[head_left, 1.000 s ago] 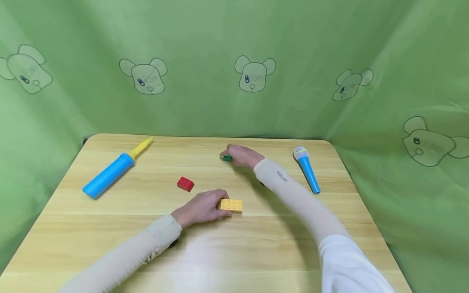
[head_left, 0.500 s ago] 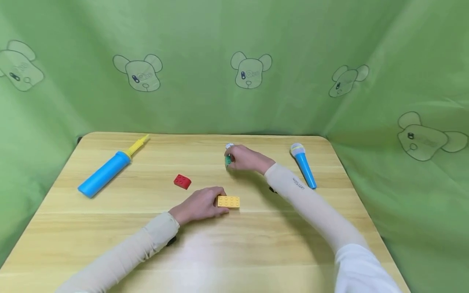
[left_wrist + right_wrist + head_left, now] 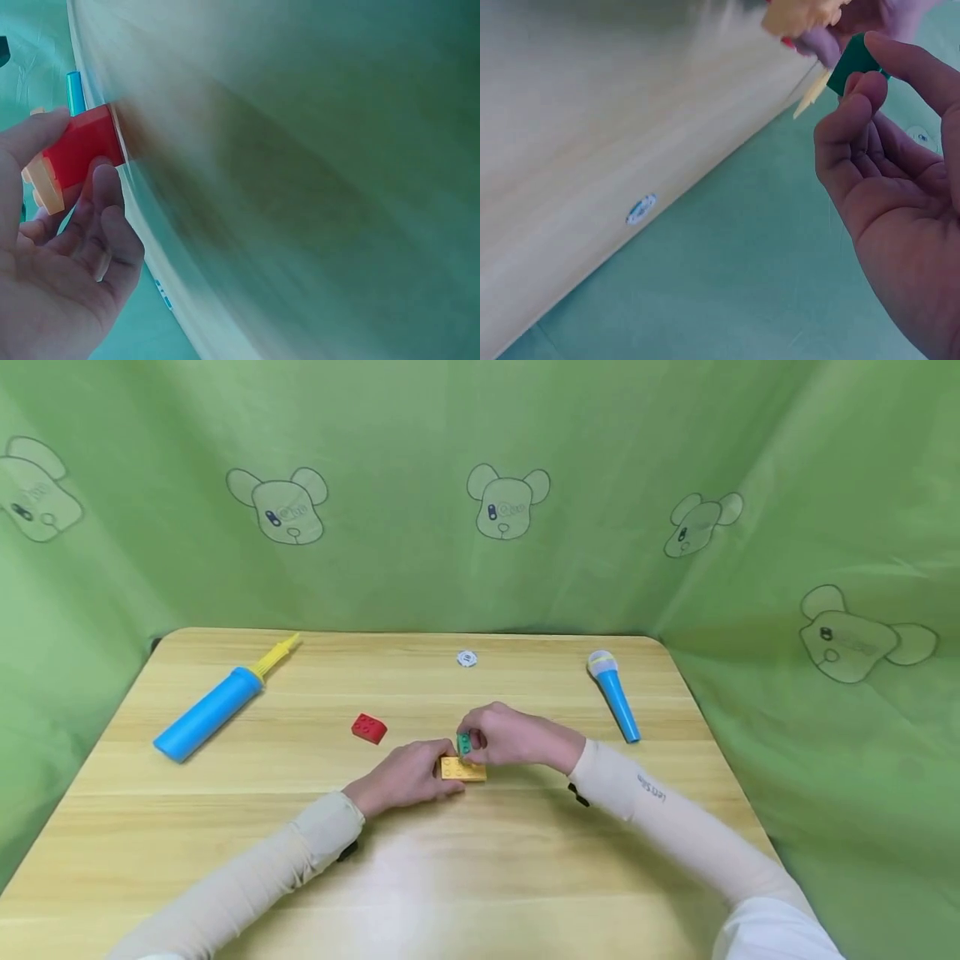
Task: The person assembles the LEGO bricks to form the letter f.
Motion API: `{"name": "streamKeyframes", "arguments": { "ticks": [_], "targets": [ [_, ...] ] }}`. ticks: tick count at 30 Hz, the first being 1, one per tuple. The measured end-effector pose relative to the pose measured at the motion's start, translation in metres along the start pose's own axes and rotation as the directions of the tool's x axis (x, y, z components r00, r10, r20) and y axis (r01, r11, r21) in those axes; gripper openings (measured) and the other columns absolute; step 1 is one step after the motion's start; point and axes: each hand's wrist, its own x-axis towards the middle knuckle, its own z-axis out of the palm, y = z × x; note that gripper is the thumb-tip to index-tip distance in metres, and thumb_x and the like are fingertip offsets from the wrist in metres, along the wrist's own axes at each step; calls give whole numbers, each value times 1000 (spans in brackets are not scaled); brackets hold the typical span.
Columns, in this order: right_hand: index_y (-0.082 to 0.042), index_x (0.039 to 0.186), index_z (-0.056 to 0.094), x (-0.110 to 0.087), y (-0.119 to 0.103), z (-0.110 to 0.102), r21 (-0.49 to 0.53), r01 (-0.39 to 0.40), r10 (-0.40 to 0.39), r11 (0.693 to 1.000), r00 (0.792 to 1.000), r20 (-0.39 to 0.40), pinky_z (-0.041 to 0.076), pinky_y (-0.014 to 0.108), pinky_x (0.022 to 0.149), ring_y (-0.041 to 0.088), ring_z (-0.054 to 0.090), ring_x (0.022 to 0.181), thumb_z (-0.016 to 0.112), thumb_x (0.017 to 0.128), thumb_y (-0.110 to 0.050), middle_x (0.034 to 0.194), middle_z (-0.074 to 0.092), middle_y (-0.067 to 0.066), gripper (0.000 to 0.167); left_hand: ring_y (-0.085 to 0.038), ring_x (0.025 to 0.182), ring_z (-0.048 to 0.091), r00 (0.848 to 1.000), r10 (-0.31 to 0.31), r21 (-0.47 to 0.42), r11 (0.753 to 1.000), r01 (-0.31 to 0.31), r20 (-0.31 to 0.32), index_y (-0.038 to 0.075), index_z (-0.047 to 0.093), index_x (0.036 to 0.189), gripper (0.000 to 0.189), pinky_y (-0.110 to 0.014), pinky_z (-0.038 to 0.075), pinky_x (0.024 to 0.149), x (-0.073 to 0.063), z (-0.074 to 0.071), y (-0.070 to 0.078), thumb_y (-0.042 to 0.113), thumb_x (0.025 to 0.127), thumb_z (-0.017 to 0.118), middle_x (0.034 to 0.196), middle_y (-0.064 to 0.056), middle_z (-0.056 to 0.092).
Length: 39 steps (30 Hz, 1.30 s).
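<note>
My left hand (image 3: pixel 408 777) grips a small stack of toy building bricks at the middle of the table. A yellow brick (image 3: pixel 450 769) tops it, studs up; the left wrist view shows a red brick (image 3: pixel 84 146) joined beneath, between thumb and fingers. Pinched between thumb and fingertips of my right hand (image 3: pixel 517 737) is a small green brick (image 3: pixel 464 743), also seen in the right wrist view as a green brick (image 3: pixel 855 64). It is tilted with its studs toward the head camera, just above or behind the yellow brick; whether they touch I cannot tell.
Left of the hands lies a loose red brick (image 3: pixel 368 728) with a curved end. A blue pump (image 3: pixel 213 712) with a yellow nozzle lies far left, a blue toy microphone (image 3: pixel 617 702) right. A round white chip (image 3: pixel 467 658) lies near the back edge, before a green curtain (image 3: pixel 397 568).
My right hand has lifted the green brick from the back of the table and brought it toward the yellow brick, uncovering the white chip. My left hand keeps its grip in place.
</note>
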Motion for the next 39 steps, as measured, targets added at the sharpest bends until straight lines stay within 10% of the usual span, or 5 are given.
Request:
{"name": "streamKeyframes", "arguments": {
  "ticks": [39],
  "targets": [
    [-3, 93, 67, 0, -19, 23, 1, -64, 64, 998, 996, 59, 46, 21, 56, 8, 52, 64, 78, 85, -8, 76, 60, -2, 15, -7, 73, 59, 1000, 9, -45, 999, -10, -20, 11, 62, 112, 36, -26, 50, 65, -1, 1, 3, 33, 88, 77, 86, 5, 64]
  ]
}}
